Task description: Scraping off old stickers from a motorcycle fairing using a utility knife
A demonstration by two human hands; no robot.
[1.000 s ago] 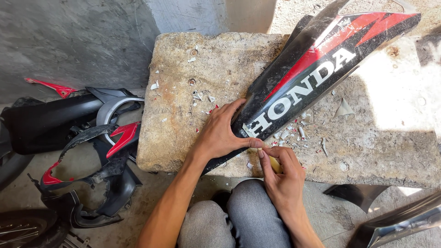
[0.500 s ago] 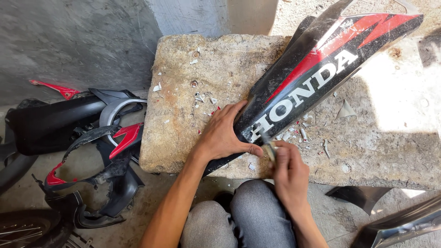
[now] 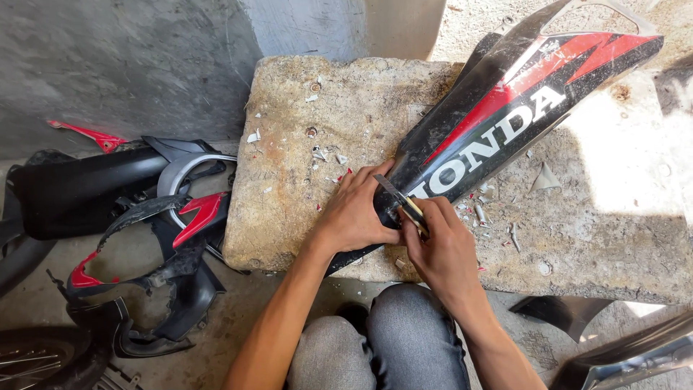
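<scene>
A long black and red motorcycle body panel [image 3: 505, 123] with white lettering lies diagonally across a rough stone slab [image 3: 325, 123], its narrow lower end at the slab's near edge. The left hand [image 3: 355, 213] presses flat on that end, fingers spread, pinning it down. The right hand [image 3: 444, 249] is clenched around a small utility knife [image 3: 401, 201], the blade laid on the panel's surface beside the lettering. A shallow blade angle and firm pinning would seem to suit this scraping. White flakes [image 3: 491, 217] dot the slab. More black and red panels [image 3: 144, 217] lie heaped on the floor beyond the slab's left edge.
</scene>
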